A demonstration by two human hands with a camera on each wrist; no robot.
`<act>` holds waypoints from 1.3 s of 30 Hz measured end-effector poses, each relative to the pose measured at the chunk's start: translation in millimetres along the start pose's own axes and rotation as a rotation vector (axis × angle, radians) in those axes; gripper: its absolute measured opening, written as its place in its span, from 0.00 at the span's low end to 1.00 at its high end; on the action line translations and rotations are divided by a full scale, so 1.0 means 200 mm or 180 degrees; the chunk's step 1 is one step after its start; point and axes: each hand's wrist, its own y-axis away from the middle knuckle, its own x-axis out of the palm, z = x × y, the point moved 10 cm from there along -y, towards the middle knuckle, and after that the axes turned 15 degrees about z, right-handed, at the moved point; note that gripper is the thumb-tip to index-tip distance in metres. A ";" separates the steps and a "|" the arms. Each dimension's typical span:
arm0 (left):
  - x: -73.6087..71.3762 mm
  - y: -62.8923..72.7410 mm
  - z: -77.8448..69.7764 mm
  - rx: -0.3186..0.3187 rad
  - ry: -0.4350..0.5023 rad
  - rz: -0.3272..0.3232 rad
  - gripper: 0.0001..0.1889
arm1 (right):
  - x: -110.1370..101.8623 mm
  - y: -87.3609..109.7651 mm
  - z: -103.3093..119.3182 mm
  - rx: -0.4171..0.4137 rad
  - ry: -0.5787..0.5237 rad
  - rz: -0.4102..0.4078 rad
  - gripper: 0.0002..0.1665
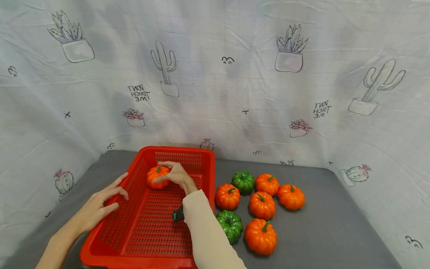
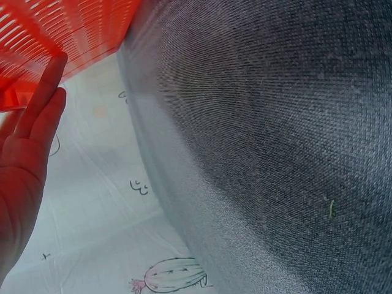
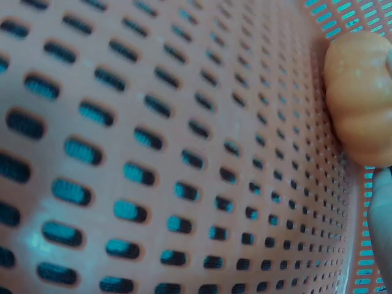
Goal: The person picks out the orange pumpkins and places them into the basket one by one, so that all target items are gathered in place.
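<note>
Inside the red plastic basket (image 1: 158, 216), toward its far left corner, my right hand (image 1: 178, 175) holds a small orange pumpkin (image 1: 157, 177) with a green stem. Fingers lie on its far side and the thumb on its near side. The right wrist view has the pumpkin (image 3: 361, 98) at its right edge, by the slotted basket wall, with part of the hand below it. My left hand (image 1: 97, 207) rests at the basket's left rim, fingers spread. In the left wrist view its fingers (image 2: 46, 104) extend straight against the slotted outer wall (image 2: 92, 30).
Right of the basket, several orange pumpkins (image 1: 262, 205) and two green pumpkins (image 1: 243, 182) sit grouped on the grey tabletop (image 1: 329, 224). A white curtain (image 1: 215, 93) printed with cacti hangs behind and around the table. A dark wrist device (image 1: 178, 214) shows beside the right sleeve.
</note>
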 end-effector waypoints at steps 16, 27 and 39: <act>0.00 -0.02 0.00 -0.0018 -0.0090 -0.0035 0.20 | -0.04 0.02 0.03 -0.0020 0.0305 -0.0121 0.34; 0.01 -0.01 0.01 -0.0021 -0.0119 -0.0026 0.20 | -0.06 0.03 0.04 -0.0052 0.0437 -0.0219 0.32; 0.00 0.00 -0.02 -0.0010 -0.0034 -0.0027 0.20 | -0.02 0.03 0.04 -0.0096 0.0198 -0.0061 0.33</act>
